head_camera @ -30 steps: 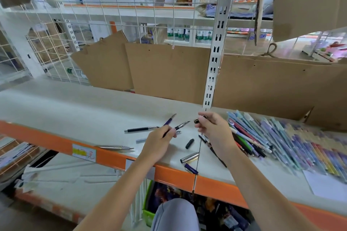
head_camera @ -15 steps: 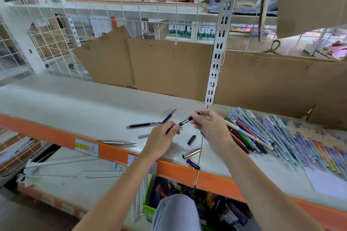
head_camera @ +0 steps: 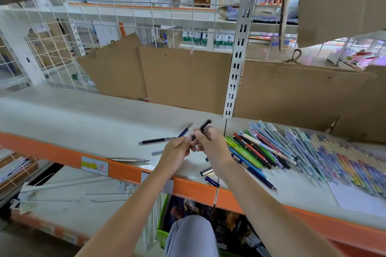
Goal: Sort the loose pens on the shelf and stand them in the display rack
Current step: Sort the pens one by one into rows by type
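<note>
Holding the black pen [head_camera: 201, 129] above the shelf [head_camera: 87, 119], you are pinching it with both hands: left hand [head_camera: 175, 152] curled at the lower barrel, right hand [head_camera: 211, 144] around the cap end. Judging it light, stiff, smooth; keep gripping mid-barrel. Sorted pens [head_camera: 302, 152] are lying alongside.

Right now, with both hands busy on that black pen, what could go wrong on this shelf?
1. The silver pen cap and the dark blue pen cap lie at the orange front edge of the shelf, just under the right hand; a forearm nudge could knock them off.
2. The silver fountain pen lies uncapped near that edge and might roll.
3. The black pen, pinched between the left hand and the right, could slip.
</note>
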